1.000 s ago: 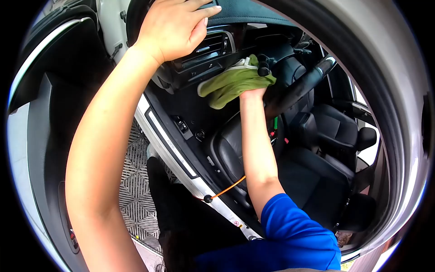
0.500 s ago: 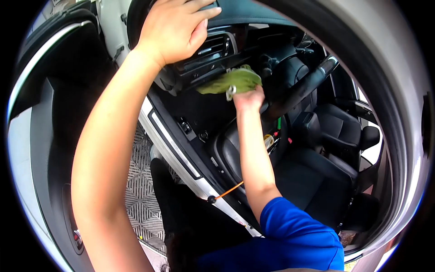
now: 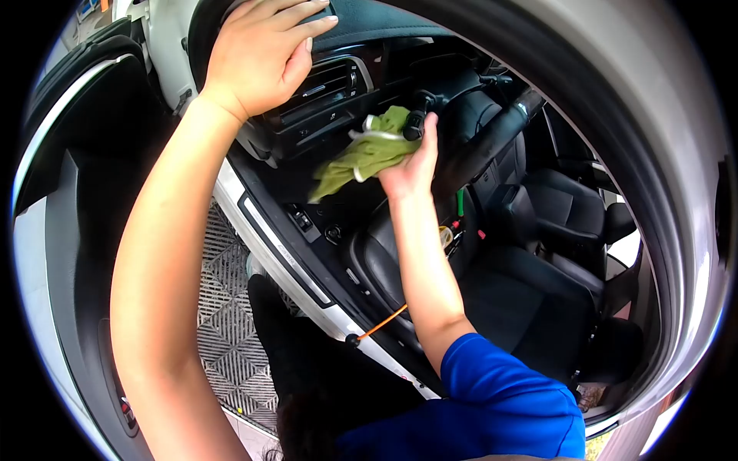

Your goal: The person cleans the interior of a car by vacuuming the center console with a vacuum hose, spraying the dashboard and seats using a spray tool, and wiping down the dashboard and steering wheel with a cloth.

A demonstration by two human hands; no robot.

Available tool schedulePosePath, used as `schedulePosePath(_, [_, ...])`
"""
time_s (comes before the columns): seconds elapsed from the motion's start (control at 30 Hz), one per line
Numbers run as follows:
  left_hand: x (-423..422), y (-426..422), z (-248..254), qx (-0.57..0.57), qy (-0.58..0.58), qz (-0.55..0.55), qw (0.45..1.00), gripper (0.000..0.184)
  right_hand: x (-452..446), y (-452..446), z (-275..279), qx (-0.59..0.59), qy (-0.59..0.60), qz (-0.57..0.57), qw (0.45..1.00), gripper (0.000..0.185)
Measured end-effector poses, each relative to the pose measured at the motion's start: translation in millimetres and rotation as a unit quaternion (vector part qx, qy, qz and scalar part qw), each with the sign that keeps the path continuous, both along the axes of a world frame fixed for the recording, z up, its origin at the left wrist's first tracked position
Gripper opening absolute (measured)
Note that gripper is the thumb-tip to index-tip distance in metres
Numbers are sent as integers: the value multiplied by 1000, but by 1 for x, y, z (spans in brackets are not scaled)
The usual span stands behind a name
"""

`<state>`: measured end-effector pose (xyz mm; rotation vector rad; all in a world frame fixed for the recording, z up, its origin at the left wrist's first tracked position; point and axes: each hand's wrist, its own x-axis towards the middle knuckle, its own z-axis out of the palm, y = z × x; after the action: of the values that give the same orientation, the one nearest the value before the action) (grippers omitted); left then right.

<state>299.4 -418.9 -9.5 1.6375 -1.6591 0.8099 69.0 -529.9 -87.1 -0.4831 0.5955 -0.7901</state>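
My left hand [image 3: 265, 54] rests with its fingers stretched out at the end of the car's dashboard [image 3: 377, 23], above the side air vent [image 3: 323, 83]. My right hand [image 3: 411, 165] holds a green cloth [image 3: 365, 157] with a pale edge, below the dashboard beside the steering column. The cloth hangs loosely to the left of the hand, and its lower end is blurred. A black control stalk [image 3: 415, 123] lies just by the thumb. The fingers of my right hand are mostly hidden by the cloth.
The steering wheel [image 3: 492, 142] is right of my right hand. Behind it are black seats [image 3: 523, 307]. An orange stick with a black knob [image 3: 353, 339] crosses the door sill [image 3: 284, 253]. The open door [image 3: 77, 269] stands left, over a grey patterned floor mat [image 3: 227, 307].
The view has shifted slightly. My right hand has turned, thumb now up, and the cloth hangs lower and more to the left. My left hand stays at the dashboard's end.
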Motion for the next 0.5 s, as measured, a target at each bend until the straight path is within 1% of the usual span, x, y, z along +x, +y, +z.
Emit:
schedulePosePath(0.03, [1,0,1,3,-5,5,1000,34,-3,10,0,13,14,-16,1000,64])
schedulePosePath(0.1, [0,1,0,8,0,5,1000,35,-12,24,-9,76,-12,-38,996,70])
schedulePosePath(0.13, [1,1,0,2,-5,1,1000,35,-11,28,-15,158,21,-80,984,69])
schedulePosePath(0.17, [1,1,0,-3,-10,-1,1000,35,-13,33,-19,215,33,-83,973,61])
schedulePosePath(0.2, [0,3,2,3,-12,0,1000,35,-11,43,-11,230,-13,-77,970,59])
schedulePosePath(0.23, [-2,5,4,-10,15,-16,1000,31,-7,50,-3,245,-59,-71,965,57])
schedulePosePath(0.27, [-2,6,5,-24,41,-31,998,28,-6,44,-30,84,-222,-7,972,58])
schedulePosePath(0.3, [-2,6,6,-21,42,-29,998,28,15,61,-23,-88,-162,-49,982,56])
schedulePosePath(0.33, [-2,6,6,-19,37,-21,999,28,36,78,-17,-238,-89,-118,960,54])
schedulePosePath(0.37, [-2,6,5,-17,32,-14,999,28,38,69,-37,-506,148,-72,847,47])
schedulePosePath(0.4, [-1,5,4,-11,36,-11,999,27,40,49,-69,-702,364,-15,612,41])
schedulePosePath(0.43, [0,3,2,-10,36,-10,999,27,50,25,-100,-759,419,-88,491,39])
schedulePosePath(0.47, [1,2,-1,-32,31,-20,999,27,54,5,-112,-752,371,-103,535,40])
schedulePosePath(0.5, [3,0,-5,-56,25,-28,998,28,65,-3,-111,-686,317,-113,645,43])
